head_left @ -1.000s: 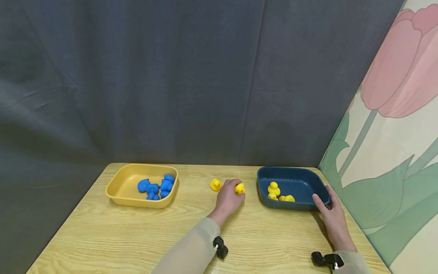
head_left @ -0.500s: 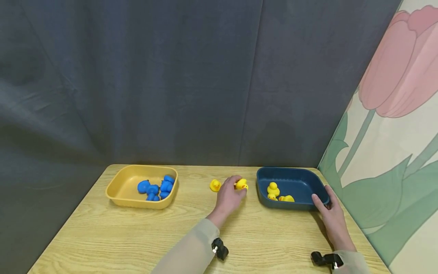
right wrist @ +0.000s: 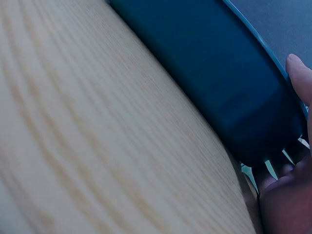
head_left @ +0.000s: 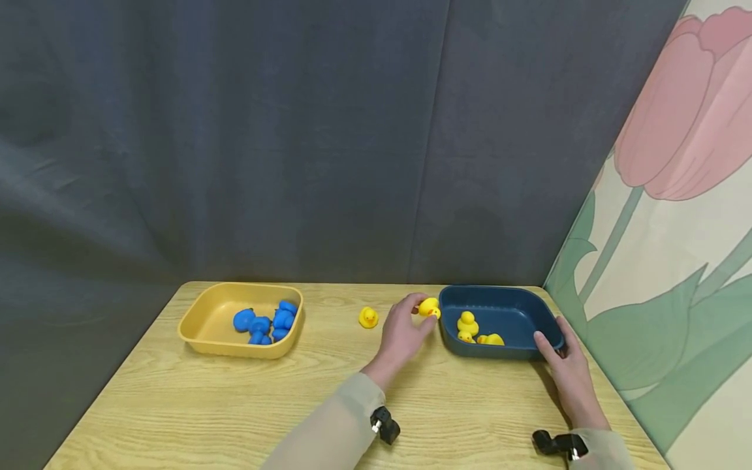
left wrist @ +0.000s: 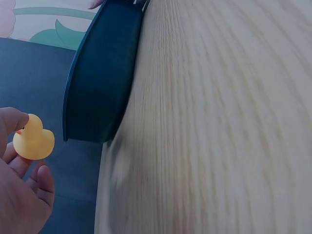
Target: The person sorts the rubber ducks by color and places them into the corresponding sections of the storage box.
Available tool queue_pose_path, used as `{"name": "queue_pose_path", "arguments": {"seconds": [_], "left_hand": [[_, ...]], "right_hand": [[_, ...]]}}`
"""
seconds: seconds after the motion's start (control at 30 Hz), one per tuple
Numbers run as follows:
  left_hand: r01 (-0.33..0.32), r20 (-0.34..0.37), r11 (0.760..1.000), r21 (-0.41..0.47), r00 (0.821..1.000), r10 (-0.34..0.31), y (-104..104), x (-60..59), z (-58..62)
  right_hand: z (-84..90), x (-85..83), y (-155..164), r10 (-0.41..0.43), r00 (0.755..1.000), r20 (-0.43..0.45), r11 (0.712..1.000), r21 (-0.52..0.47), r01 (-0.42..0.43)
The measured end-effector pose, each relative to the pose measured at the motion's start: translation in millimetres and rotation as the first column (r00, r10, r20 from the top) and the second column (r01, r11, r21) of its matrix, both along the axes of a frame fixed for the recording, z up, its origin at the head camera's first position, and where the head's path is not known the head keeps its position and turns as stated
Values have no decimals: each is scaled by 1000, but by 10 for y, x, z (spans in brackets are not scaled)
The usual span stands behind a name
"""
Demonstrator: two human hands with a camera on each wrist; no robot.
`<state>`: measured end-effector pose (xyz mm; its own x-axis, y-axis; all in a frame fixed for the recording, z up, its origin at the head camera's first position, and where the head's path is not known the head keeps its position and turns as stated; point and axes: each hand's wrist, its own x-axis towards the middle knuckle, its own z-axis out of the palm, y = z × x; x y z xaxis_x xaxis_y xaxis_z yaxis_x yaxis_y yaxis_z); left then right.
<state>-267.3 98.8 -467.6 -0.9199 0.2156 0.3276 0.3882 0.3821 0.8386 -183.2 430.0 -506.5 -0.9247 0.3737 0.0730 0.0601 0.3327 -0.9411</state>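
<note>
My left hand (head_left: 401,336) pinches a yellow rubber duck (head_left: 429,306) between thumb and fingers, just off the left end of the dark blue bin (head_left: 499,351). In the left wrist view the held rubber duck (left wrist: 33,141) is raised above table level, apart from the bin. At the bin's right end, my right hand (head_left: 574,378) grips the corner; the right wrist view has its thumb (right wrist: 300,78) at the rim and its fingers against the outer wall. Three yellow ducks (head_left: 468,324) lie in the bin's left part. Another yellow duck (head_left: 368,318) stands on the table, left of my left hand.
A yellow bin (head_left: 235,349) with several blue toys (head_left: 260,326) stands at the table's left. Behind the wooden table (head_left: 470,418) hangs a dark curtain (head_left: 305,143). A wall with a painted tulip (head_left: 670,117) borders the right side.
My left hand has lifted the duck and carried it rightward, close to the dark blue bin's left end. The right hand keeps its hold on the bin.
</note>
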Motion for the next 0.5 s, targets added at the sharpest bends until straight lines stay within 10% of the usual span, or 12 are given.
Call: {"name": "queue_pose_path", "arguments": {"seconds": [0.5], "left_hand": [[16,53,1000,-19,998,-15,149,79,81]], "right_hand": [[9,38,-6,20,1000,1,1000,20,-20]]}}
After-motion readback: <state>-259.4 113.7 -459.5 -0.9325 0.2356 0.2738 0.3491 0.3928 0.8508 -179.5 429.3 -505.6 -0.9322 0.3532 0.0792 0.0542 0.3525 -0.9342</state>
